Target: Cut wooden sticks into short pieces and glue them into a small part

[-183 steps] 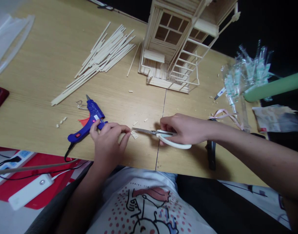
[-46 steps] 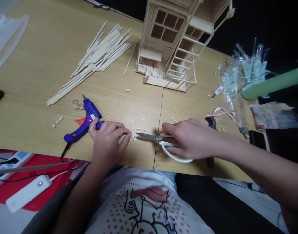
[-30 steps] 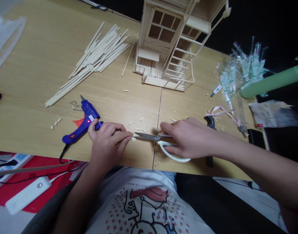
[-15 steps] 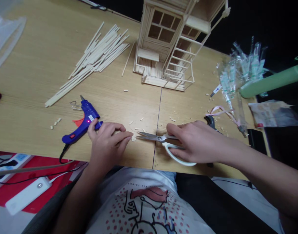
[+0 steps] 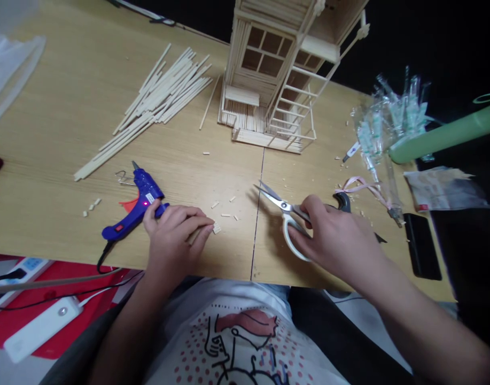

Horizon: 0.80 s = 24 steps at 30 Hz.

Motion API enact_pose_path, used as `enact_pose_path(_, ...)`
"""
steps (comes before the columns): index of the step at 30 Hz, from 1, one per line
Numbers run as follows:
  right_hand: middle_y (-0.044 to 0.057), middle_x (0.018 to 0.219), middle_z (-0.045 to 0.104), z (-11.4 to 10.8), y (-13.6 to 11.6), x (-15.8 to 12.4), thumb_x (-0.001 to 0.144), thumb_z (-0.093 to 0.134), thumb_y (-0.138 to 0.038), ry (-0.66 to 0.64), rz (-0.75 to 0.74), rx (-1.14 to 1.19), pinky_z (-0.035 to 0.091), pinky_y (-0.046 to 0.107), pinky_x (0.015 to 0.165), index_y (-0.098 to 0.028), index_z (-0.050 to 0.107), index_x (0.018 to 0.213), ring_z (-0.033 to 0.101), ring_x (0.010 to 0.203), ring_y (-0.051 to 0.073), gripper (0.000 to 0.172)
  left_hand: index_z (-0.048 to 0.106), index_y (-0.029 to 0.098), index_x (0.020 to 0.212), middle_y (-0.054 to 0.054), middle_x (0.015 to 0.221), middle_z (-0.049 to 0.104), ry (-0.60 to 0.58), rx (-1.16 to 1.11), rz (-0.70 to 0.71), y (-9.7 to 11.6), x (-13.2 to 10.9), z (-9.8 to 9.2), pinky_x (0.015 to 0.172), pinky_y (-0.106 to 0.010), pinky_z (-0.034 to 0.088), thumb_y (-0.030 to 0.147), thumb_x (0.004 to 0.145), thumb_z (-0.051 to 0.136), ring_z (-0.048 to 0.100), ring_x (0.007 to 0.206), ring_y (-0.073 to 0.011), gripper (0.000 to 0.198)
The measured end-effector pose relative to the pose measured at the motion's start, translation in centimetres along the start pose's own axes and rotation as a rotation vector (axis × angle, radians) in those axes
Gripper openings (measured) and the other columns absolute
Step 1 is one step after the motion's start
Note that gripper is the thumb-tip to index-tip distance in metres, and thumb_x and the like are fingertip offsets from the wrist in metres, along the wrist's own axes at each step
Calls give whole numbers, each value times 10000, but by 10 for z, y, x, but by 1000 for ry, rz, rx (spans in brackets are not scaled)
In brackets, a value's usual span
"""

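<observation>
My right hand [image 5: 333, 227] grips a pair of scissors [image 5: 284, 205] by their pale handles, above the table right of the seam. The blades are slightly parted and point up and left. My left hand [image 5: 178, 230] is closed in a pinch around a small bundle of thin wooden sticks [image 5: 217, 228], whose cut ends show past the fingertips; most of it is hidden by the hand. Several short cut stick pieces [image 5: 226, 215] lie on the table between the hands. A blue glue gun [image 5: 142, 200] with a lit red light rests beside my left hand.
A wooden stick model house [image 5: 264, 69] stands at the back. Long loose sticks [image 5: 160, 96] lie in a pile to its left. On the right are clear plastic wrappers [image 5: 389, 115], a green cylinder [image 5: 445, 133], a black phone [image 5: 422, 246] and a dark-handled tool [image 5: 343, 201].
My right hand has drawn the scissors right and away from the sticks, and the blades have tilted upward. My left hand stays nearly in place, still pinching the sticks.
</observation>
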State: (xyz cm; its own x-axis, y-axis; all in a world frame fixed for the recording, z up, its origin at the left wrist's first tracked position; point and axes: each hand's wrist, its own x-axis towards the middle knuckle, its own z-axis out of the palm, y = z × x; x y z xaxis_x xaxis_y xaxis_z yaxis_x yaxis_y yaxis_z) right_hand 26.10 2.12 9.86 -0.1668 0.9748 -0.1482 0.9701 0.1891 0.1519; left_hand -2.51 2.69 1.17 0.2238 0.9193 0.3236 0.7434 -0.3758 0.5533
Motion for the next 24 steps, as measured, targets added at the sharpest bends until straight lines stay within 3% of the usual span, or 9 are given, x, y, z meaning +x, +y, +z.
enact_pose_path(4,99,757,701,26,-17,-4,925,614,-396,54,131,9,230,289,518,-163,555,964,620,581,230,243,745,289,886,10,956,769,8,-3,-20,-2,-1,0,1182,-575,219,315,954,673,706,946,-229,102)
enact_pose_path(7,125,817,693,41,-25,-7,925,634,-344,106,112,77,392,320,583,-147,564,979,655,704,276,216,747,288,885,1,966,770,3,29,-29,-2,-1,0,1178,-583,219,321,958,662,704,967,-243,117)
enact_pose_path(11,171,900,673,37,-34,-16,968,590,-318,242,56,134,511,416,733,-124,604,999,636,837,320,197,746,285,890,-8,979,768,7,46,-26,-1,-3,-1,1178,-593,217,310,961,659,703,978,-247,115)
enact_pose_path(14,146,968,684,25,-52,-16,1008,570,-311,312,-6,321,524,424,794,-146,643,1030,615,884,294,182,745,281,897,-11,981,766,13,45,-20,-1,-3,0,1171,-605,224,300,960,662,704,975,-249,106)
enact_pose_path(17,102,1005,685,25,-82,-6,1021,568,-267,273,-212,566,515,379,825,-166,671,1125,597,922,250,178,745,278,910,-14,985,766,13,51,-11,-2,-3,0,1161,-613,234,295,960,662,703,974,-251,98)
enact_pose_path(20,86,982,668,38,-107,6,1022,568,-257,257,-307,587,491,373,803,-176,681,1214,574,909,244,237,743,276,915,-14,977,765,22,58,-6,-3,-4,1,1161,-606,235,300,957,668,703,973,-250,89)
enact_pose_path(24,82,950,650,52,-120,12,1047,512,-253,306,-299,555,455,364,782,-179,711,1158,549,885,234,240,742,277,907,-7,973,769,27,45,-11,-2,-4,0,1169,-583,239,313,962,664,709,968,-240,102)
